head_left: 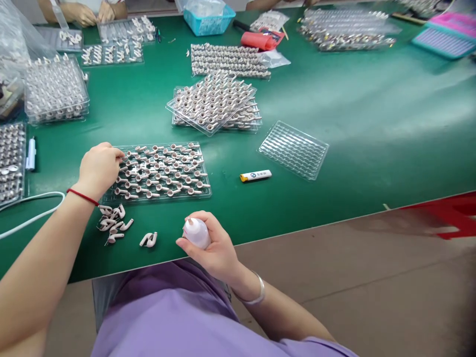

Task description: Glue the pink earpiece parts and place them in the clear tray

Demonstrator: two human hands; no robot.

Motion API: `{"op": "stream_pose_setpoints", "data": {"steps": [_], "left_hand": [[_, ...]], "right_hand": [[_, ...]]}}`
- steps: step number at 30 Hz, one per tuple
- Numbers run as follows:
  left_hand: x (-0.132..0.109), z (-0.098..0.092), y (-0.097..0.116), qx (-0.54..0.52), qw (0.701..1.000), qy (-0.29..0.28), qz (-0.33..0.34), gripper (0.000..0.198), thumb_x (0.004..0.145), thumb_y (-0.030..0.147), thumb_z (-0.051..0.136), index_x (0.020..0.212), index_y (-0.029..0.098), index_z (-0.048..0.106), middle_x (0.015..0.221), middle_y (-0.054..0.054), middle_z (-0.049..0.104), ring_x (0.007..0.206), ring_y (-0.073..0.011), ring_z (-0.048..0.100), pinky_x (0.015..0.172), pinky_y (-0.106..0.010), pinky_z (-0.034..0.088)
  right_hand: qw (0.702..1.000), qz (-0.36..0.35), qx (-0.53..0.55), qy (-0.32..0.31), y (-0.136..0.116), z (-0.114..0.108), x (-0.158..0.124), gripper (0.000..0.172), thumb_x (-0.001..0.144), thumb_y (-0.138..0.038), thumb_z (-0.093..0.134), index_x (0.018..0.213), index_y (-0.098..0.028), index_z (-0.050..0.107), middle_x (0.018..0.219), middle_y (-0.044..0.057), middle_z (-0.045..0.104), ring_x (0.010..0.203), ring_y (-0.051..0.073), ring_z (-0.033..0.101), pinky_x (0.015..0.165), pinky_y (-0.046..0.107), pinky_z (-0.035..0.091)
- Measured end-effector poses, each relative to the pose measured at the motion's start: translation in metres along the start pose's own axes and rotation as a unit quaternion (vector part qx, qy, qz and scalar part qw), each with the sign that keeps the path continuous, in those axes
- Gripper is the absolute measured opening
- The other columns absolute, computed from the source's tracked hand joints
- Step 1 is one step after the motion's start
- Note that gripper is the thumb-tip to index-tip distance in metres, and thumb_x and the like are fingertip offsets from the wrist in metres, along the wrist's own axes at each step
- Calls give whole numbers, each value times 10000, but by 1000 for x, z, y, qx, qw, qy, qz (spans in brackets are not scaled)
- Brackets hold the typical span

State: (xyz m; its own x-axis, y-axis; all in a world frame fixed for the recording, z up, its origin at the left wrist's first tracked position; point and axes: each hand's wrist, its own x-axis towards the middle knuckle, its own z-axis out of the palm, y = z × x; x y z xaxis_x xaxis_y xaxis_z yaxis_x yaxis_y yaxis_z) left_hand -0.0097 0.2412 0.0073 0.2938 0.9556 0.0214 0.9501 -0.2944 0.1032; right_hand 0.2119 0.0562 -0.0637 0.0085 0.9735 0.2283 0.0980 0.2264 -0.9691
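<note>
My right hand is wrapped round a small translucent squeeze bottle with a narrow nozzle, held above the table's front edge. My left hand reaches to the upper left corner of a clear plastic tray, its fingers pinched together; what lies between the fingertips is hidden. Rows of white stemmed earbud shells fill this tray. Below the left wrist lies a loose pile of earbud shells. A couple more earbud shells lie together right of the pile.
A white lighter and a clear tray without shells lie to the right. Behind are stacked filled trays and a blue basket. A white cable curves at left. Another person's hands work across the table.
</note>
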Motion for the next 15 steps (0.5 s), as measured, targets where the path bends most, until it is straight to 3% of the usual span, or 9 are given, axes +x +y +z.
{"op": "stream_pose_setpoints", "data": {"steps": [3,7,9,11,13,15], "left_hand": [[1,-2,1,-20,1000,15,-12,330,901,359,620,1174,176,588,1190,-94,621,994,-220,630,846,-443,546],[-16,-10,11,-72,997,29,3,312,969,380,474,1050,163,682,1054,-32,692,942,-182,641,863,-348,503],[-33,-12,21,-95,995,26,23,321,969,355,449,988,184,720,980,-1,717,908,-160,645,848,-294,483],[-55,-11,31,-114,992,11,51,229,913,331,544,925,210,738,909,10,725,848,-157,654,803,-277,485],[-80,-6,40,-151,981,-44,114,148,868,300,606,857,230,736,834,17,708,767,-150,655,717,-262,487],[-104,1,48,-152,977,-65,133,111,841,322,647,837,232,712,809,16,664,685,-145,636,617,-261,468]], "right_hand": [[1000,9,3,-4,0,0,0,293,786,-250,734,1005,-246,539,884,-8,593,688,107,563,609,224,485],[1000,13,4,-1,0,0,1,298,785,-267,733,1005,-244,532,879,-2,594,685,114,565,606,234,490],[1000,15,9,0,0,0,1,297,786,-270,729,1004,-243,529,870,-2,593,680,115,563,605,238,493],[1000,15,12,1,-1,0,1,297,783,-265,729,1003,-243,530,872,-2,593,681,115,563,604,238,492],[1000,14,14,4,-1,0,2,299,777,-258,732,1002,-242,535,877,-3,590,683,112,561,602,234,487],[1000,15,17,5,-1,0,2,305,773,-258,737,1003,-240,538,871,-5,587,682,111,558,601,231,483]]}}
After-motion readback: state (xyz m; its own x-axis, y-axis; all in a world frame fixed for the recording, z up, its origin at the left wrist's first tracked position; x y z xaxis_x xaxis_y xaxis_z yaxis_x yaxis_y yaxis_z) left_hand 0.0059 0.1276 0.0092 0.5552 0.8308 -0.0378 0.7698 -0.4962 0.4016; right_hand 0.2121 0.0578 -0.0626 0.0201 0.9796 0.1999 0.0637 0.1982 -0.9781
